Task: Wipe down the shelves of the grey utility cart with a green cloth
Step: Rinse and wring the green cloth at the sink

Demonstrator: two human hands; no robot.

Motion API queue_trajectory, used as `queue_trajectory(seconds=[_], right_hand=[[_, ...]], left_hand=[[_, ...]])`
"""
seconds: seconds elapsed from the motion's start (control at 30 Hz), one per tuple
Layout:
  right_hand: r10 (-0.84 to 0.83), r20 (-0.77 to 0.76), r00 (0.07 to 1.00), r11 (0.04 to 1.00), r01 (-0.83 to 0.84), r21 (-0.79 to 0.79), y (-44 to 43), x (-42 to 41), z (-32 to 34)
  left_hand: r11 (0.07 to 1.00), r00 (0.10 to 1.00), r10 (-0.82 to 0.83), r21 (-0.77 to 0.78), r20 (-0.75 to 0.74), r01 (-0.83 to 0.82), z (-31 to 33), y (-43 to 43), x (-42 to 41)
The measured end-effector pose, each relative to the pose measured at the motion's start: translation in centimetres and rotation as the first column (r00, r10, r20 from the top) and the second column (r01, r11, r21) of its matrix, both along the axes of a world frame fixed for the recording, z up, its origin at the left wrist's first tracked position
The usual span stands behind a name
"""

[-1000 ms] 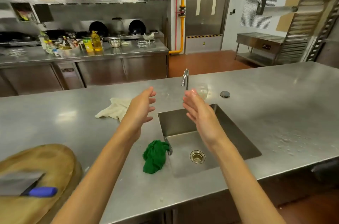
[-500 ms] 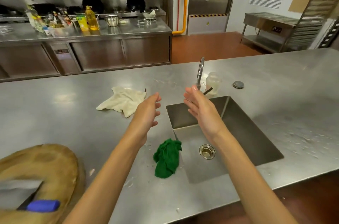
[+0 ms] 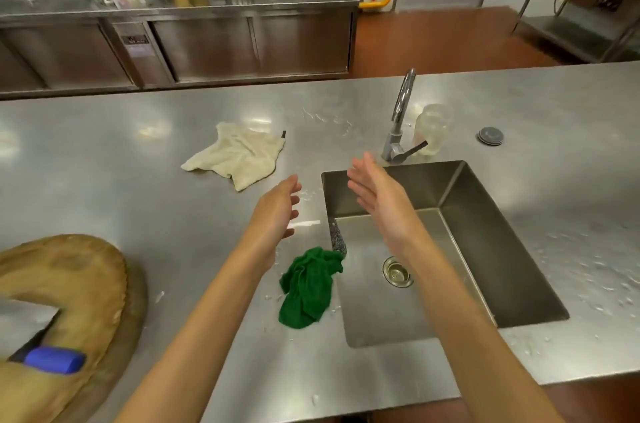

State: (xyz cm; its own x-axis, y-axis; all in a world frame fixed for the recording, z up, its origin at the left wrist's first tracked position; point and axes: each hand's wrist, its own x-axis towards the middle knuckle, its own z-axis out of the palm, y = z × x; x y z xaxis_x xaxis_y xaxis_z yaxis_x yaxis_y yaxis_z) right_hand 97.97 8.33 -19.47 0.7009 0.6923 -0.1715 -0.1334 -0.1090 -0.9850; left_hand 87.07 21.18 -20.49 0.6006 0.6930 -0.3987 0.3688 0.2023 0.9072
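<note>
The left hand (image 3: 277,208) and right hand (image 3: 377,201) had stayed open and empty by the sink (image 3: 485,249) as the view tipped down, the green cloth (image 3: 306,287) still lying untouched at lower centre, wiping not begun.

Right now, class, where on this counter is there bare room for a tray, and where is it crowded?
Bare: steel between cream cloth and chopping board; wet steel right of the sink. Crowded: tap and jar behind the sink, green cloth at its left rim.
</note>
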Motion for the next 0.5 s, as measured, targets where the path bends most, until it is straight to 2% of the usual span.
queue_trajectory(seconds=[0.17,0.33,0.5], right_hand=[[0.087,-0.098,0.991,0.992,-0.095,-0.082,0.7,2.4,-4.2],[0.162,-0.183,0.97,0.948,-0.205,-0.242,1.8,3.1,-9.7],[0.235,-0.134,0.963,0.875,-0.269,-0.403,1.8,1.9,-15.2]], left_hand=[[0.997,0.99,0.059,-0.051,-0.124,-0.066,-4.0,-0.4,1.4],[0.994,0.97,0.065,-0.067,-0.234,-0.083,-7.7,-1.2,1.4],[0.985,0.962,0.04,-0.153,-0.271,-0.084,-10.8,-1.5,0.5]])
